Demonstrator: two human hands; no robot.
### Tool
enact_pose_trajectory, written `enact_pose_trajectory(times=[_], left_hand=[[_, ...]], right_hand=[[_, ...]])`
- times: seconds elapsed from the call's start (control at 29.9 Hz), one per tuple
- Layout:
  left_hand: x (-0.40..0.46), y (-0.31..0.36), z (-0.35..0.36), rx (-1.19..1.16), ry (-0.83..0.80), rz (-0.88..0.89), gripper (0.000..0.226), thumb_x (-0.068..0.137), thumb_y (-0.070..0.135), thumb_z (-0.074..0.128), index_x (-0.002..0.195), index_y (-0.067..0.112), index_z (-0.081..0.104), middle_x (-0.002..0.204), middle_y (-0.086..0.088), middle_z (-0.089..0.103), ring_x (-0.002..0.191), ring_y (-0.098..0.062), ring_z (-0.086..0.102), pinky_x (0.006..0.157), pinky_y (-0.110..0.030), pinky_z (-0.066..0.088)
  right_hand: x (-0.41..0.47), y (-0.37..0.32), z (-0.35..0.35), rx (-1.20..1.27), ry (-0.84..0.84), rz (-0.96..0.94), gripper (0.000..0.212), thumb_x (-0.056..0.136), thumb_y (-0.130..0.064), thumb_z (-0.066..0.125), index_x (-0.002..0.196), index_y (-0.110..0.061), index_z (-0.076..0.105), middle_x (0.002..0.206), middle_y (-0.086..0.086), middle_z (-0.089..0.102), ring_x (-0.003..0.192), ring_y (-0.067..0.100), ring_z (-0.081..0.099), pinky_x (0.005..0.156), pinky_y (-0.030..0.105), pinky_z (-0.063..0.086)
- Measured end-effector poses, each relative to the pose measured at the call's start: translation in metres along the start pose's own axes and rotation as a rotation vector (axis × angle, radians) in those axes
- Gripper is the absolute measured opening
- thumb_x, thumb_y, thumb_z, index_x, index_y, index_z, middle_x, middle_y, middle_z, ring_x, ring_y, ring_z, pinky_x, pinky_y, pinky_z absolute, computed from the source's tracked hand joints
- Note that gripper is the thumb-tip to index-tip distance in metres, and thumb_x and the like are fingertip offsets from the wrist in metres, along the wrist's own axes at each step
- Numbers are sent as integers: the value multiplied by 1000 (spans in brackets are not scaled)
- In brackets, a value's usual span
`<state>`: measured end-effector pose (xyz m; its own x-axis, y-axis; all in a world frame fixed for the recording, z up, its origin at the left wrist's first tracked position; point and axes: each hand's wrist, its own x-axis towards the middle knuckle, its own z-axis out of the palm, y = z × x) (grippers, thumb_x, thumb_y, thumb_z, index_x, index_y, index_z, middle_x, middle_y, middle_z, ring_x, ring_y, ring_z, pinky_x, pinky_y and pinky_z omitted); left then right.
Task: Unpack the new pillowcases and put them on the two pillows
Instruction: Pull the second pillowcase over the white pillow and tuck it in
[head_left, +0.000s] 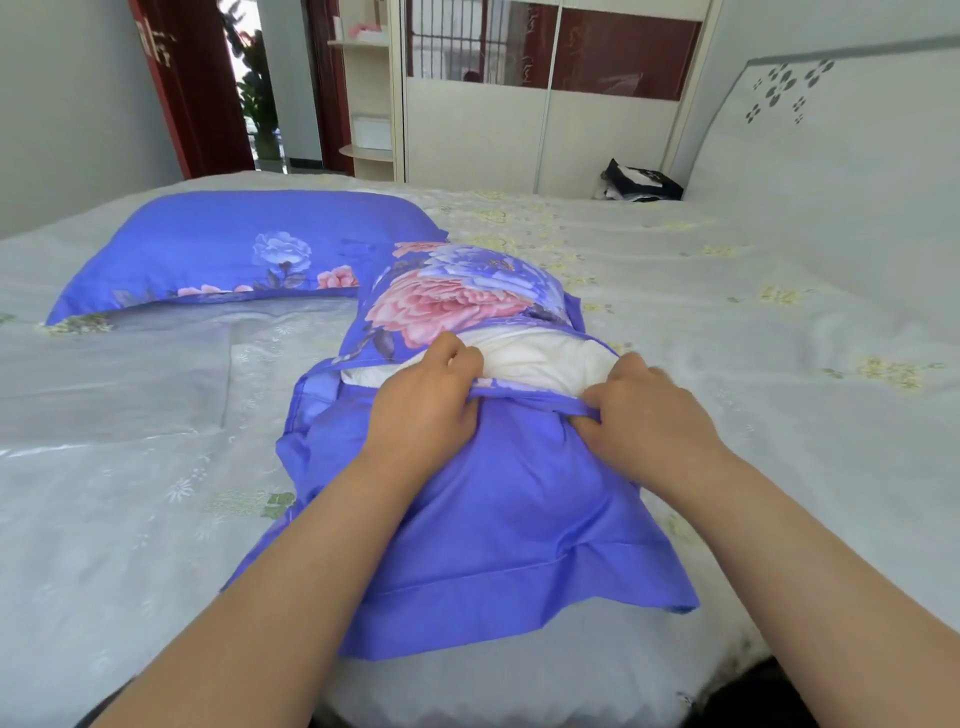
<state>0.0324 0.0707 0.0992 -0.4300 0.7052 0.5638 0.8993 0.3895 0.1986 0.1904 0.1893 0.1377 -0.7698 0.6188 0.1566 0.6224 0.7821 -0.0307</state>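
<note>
A blue pillowcase (498, 509) with pink and lilac flowers lies on the bed in front of me, with a white pillow (540, 358) showing through its back opening. My left hand (423, 397) and my right hand (647, 410) both pinch the hem of the near flap at that opening, side by side, about a hand's width apart. The far half of the pillow sits inside the flowered part of the case. A second pillow in a matching blue case (234, 249) rests flat at the left, farther away.
A clear plastic wrapper (114, 379) lies flat on the bed (779, 364) at the left. A dark bag (641, 182) sits at the far edge by the headboard. A wardrobe and an open doorway stand beyond the bed.
</note>
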Motion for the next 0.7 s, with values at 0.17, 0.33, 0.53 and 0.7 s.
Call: enact_pose_trajectory(times=[0.17,0.33,0.53,0.7], left_hand=[[-6,6,11,-6,18,-162,24,87,34,56,89,11,61,133,-10,45,114,-37,49,85,-41,42],[-6,-1,7,-84,-118,-294,36,99,38,35,107,9,55,119,-12,55,96,-37,58,72,-39,42],[1,-11,-2,43,-91,-202,32,96,20,38,127,28,42,92,-14,64,85,-36,61,61,-36,41],[8,-8,-7,51,-135,-174,22,94,31,45,102,24,64,97,-5,67,96,-31,58,66,-33,38]], right_hand=[[-4,-11,9,156,129,163,23,93,-26,40,86,-11,57,98,10,49,87,32,55,66,32,36],[5,-22,11,992,68,143,34,85,-26,53,59,-21,32,57,-4,32,55,15,34,52,28,25],[11,0,-19,676,-426,-45,44,72,-63,66,69,-21,55,69,-7,61,67,13,60,59,27,46],[19,11,-37,-181,-277,-184,40,83,-56,59,87,-18,50,88,-3,50,91,25,56,66,32,41]])
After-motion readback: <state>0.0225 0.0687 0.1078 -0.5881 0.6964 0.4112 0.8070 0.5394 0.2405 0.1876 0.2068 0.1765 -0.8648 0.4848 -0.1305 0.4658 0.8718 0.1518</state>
